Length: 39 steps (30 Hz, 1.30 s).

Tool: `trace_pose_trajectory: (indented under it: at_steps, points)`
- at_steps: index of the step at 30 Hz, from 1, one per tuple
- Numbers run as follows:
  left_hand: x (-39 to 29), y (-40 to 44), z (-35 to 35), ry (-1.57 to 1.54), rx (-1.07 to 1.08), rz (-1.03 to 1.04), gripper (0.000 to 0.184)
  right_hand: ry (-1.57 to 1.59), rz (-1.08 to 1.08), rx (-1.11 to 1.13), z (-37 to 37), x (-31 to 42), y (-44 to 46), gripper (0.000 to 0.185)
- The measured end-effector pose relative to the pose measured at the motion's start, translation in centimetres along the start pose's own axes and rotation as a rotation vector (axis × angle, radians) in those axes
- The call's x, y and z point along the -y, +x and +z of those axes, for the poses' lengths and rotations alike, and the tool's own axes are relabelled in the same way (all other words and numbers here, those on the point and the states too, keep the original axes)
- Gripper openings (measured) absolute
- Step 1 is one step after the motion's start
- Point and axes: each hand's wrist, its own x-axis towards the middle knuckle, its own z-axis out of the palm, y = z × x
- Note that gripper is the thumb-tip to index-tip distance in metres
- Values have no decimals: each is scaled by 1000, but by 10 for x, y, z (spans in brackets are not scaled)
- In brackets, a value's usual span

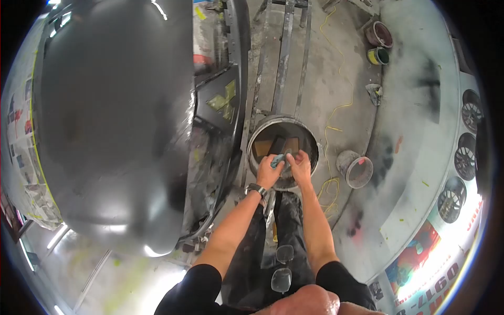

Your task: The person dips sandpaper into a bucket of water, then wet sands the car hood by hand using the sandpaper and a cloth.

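Observation:
Both hands are over a round bucket that stands on the floor in front of me. My left hand, with a watch on the wrist, has its fingers closed on a small blue-grey folded piece; whether this is sandpaper or cloth I cannot tell. Close beside it, my right hand is closed in a pinch, and what lies between its fingers is too small to make out. Inside the bucket, just beyond my fingers, are a dark block and brown flat pieces.
To the left is a large dark grey car hood beside a bumper with a taped emblem. A yellow cord runs along the floor. Another bucket and a yellow-labelled can stand by the right wall. Beyond the bucket is a metal stand.

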Motion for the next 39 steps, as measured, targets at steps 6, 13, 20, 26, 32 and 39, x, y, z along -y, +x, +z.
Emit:
trace_pose_trajectory:
  at_steps: [6,13,20,26,32,39]
  points:
    - [53,83,76,156,159,45,63,118,229,-93,36,-47,81,70]
    - [92,136,94,96,266,-222,65,645,506,-293,67,-134,170,43]
    - [93,115,126,-318,93,-377,71,648,496,49,38,-113,145,39]
    - [39,76,117,-41,207,-80,45,967,498,96,-3,-121,89,52]
    - [-25,34,94,-103,338,-95,63,973,358,-106,-48,-46,-1,58]
    - [-88,-17,-29,-581,30,217,63,661,-69,13,23,108,-88,64]
